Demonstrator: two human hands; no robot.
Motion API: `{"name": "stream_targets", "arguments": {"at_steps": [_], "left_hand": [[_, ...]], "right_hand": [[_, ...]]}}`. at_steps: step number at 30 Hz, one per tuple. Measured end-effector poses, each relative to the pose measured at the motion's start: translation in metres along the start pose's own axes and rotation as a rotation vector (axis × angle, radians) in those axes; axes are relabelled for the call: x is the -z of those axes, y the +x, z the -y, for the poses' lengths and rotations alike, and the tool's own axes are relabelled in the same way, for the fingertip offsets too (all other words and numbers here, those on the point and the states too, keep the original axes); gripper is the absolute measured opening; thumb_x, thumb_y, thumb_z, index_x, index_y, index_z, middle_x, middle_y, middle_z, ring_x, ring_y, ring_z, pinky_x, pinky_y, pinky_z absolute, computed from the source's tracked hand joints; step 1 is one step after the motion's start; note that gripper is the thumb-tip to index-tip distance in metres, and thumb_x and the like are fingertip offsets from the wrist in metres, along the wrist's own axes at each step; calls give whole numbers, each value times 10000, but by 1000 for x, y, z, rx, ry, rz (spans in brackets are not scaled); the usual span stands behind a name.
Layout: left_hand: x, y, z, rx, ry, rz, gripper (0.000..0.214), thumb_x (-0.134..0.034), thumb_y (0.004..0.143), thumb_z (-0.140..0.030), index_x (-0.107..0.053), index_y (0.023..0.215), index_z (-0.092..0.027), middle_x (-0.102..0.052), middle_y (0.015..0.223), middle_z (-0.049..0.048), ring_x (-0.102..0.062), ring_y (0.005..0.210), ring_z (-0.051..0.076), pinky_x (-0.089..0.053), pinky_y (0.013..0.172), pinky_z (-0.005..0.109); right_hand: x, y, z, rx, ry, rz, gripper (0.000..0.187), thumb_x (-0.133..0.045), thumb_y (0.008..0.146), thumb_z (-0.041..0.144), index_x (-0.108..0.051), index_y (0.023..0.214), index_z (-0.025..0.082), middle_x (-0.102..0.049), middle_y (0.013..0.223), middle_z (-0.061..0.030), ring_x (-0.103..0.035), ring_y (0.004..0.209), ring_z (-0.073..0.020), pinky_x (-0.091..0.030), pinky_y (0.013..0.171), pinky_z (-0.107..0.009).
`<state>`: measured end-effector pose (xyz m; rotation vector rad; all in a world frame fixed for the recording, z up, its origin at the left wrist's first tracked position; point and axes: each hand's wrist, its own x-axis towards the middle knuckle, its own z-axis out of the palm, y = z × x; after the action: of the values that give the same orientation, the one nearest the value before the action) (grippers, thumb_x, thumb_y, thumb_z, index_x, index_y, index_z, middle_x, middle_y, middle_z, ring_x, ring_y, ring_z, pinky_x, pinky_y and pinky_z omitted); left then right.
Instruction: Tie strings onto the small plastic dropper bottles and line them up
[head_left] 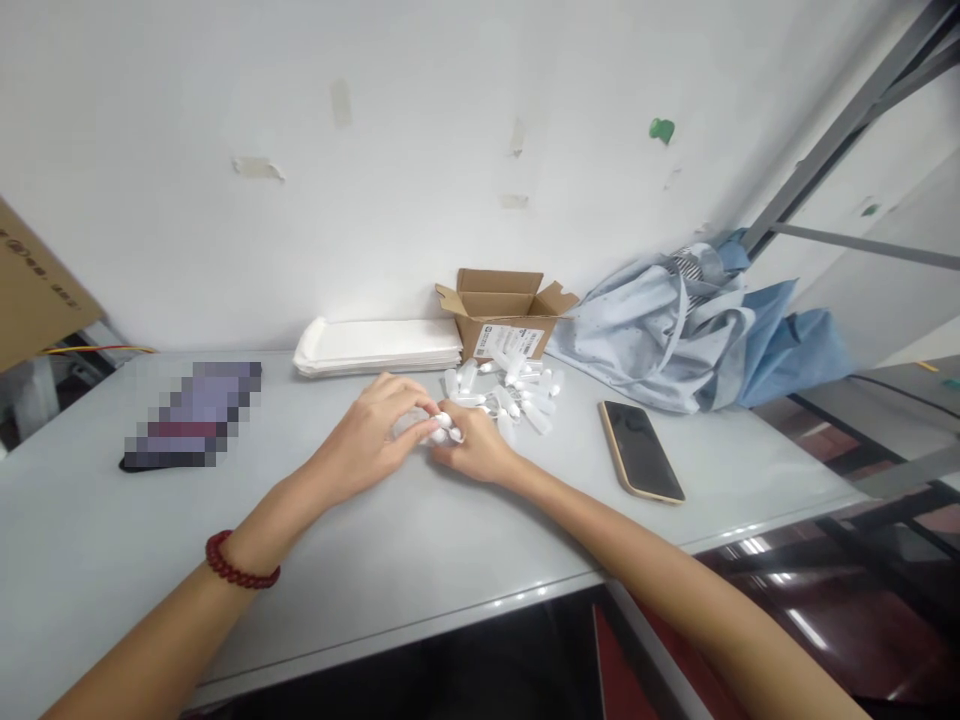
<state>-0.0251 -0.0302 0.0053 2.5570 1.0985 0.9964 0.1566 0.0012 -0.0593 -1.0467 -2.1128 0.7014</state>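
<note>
My left hand (381, 428) and my right hand (478, 448) meet above the table, fingers closed around several small white round-ended pieces (445, 421). The left thumb and fingertips pinch at them from one side, while the right fingers curl around them from the other. Their lower parts are hidden by the hands. Just beyond the right hand lies a loose pile of similar translucent plastic pieces with white rounded ends (529, 402); I cannot tell exactly what they are.
Behind the pile stands an open cardboard box (472, 338), with a stack of white paper envelopes (375, 345) at its left. A phone (641, 455) lies at right, near blue cloth (660, 330). A pixelated object (199, 410) lies at left on the grey table (360, 590).
</note>
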Motion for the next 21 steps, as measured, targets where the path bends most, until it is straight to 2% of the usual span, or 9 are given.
{"name": "stream_targets", "arguments": {"at_steps": [4,10,15,21], "left_hand": [[-14,-2,-3,-100,145,32,189,-468,925,-178,-656,941,-176,-577,1077,105,-507,1007,242,-432,862,411],[-16,-4,-4,-193,291,9,228,-420,896,-68,-631,879,-153,-570,1080,128,-513,994,258,-409,775,398],[-9,-3,-5,-169,230,-33,225,-410,895,-65,-605,845,-165,-578,1022,104,-522,951,231,-408,783,392],[5,0,0,-81,168,-164,156,-468,901,-156,-603,828,-181,-565,994,79,-529,939,221,-437,840,403]], "right_hand": [[-2,-1,1,35,-49,-9,191,-555,669,203,-533,858,199,-513,663,39,-446,592,-123,-338,582,-222],[-2,-1,3,33,-69,10,160,-552,641,195,-485,786,208,-476,651,43,-425,584,-119,-346,588,-223],[-1,-1,3,9,-43,16,186,-557,633,173,-500,806,212,-484,640,50,-447,582,-121,-342,574,-220],[2,0,0,-66,-5,-17,304,-622,600,164,-550,892,209,-534,673,50,-494,627,-130,-350,588,-222]]}}
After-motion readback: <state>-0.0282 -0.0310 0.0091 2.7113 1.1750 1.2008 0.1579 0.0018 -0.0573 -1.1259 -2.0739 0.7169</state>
